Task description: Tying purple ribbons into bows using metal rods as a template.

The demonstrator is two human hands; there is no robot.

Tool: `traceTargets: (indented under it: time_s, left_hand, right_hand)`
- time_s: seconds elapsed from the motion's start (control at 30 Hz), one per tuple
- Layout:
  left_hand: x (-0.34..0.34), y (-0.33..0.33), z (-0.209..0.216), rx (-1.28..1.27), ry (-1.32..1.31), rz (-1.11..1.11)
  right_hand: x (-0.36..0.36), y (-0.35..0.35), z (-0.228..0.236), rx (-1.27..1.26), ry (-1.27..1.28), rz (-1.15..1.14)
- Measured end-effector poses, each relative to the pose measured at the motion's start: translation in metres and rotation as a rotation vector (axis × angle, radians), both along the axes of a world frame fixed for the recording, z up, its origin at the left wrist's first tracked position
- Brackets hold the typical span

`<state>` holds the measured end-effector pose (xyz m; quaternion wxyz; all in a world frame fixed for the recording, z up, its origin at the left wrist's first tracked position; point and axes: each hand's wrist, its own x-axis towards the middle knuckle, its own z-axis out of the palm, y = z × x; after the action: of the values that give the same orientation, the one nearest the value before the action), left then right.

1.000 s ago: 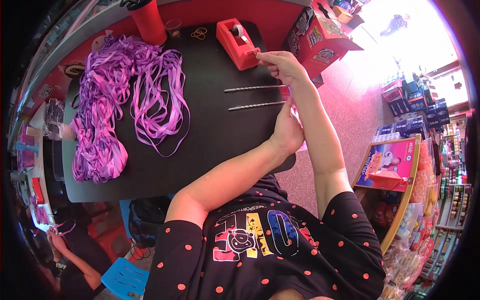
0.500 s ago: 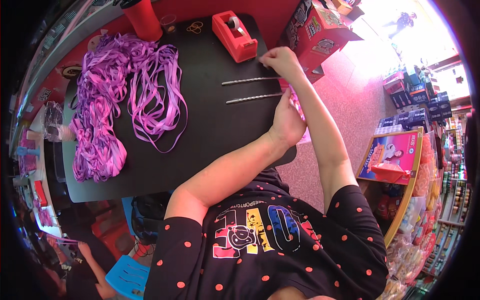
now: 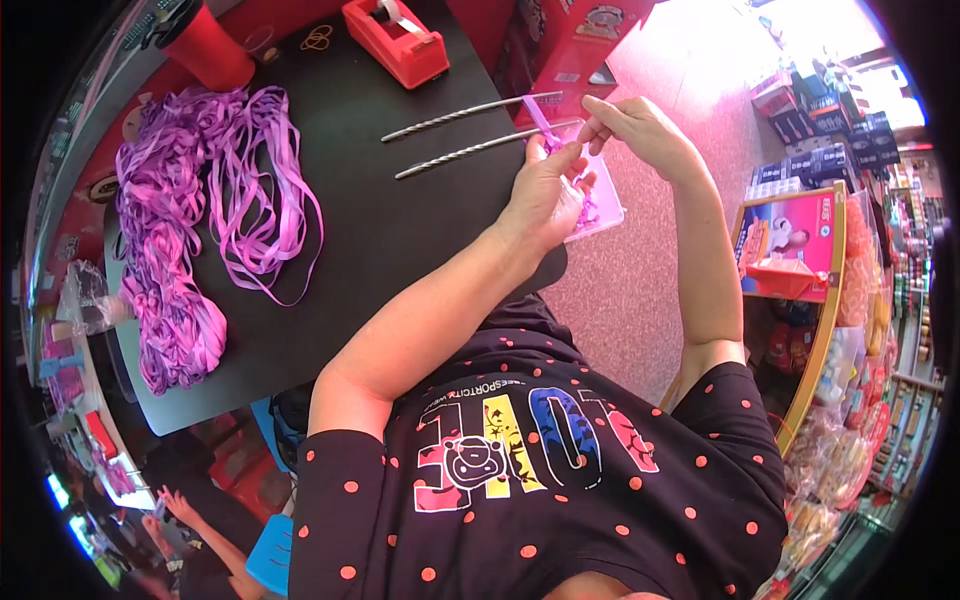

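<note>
Two twisted metal rods [image 3: 455, 116] reach past the right edge of the black table, side by side. A purple ribbon [image 3: 540, 115] is looped across them near their right ends. My left hand [image 3: 545, 195] is below the rods, its thumb and fingers closed on the ribbon. To its right, my right hand [image 3: 650, 135] is raised with fingers bent; whatever is at its fingertips is too small to make out. Under my hands a pale plastic box [image 3: 607, 205] contains purple pieces, partly hidden by my left hand.
Bundles of purple ribbon [image 3: 165, 240] and a looser skein [image 3: 265, 200] lie on the table [image 3: 350, 260]. A red tape dispenser [image 3: 410, 55], rubber bands [image 3: 317, 38] and a red cup [image 3: 210, 50] are at the back. A display shelf [image 3: 800, 330] stands at right; another person's hand [image 3: 180, 508] shows lower left.
The view has shifted right, so the table things appear further left. My right hand has come back from beyond the rods to beside my left hand. The ribbon over the rods and the box now show.
</note>
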<state>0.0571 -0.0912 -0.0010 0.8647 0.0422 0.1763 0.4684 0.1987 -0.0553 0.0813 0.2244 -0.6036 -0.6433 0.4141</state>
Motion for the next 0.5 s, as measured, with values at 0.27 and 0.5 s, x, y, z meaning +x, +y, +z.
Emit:
traceTargets:
  time_s: [0.27,0.5]
  left_hand:
    - [-0.001,-0.003,-0.005,-0.017,0.023,0.024]
    - [0.0,-0.002,-0.006,0.038,0.025,0.011]
  right_hand:
    - [-0.001,-0.01,-0.01,0.021,-0.085,-0.007]
    - [0.004,-0.018,-0.023,0.056,-0.03,-0.026]
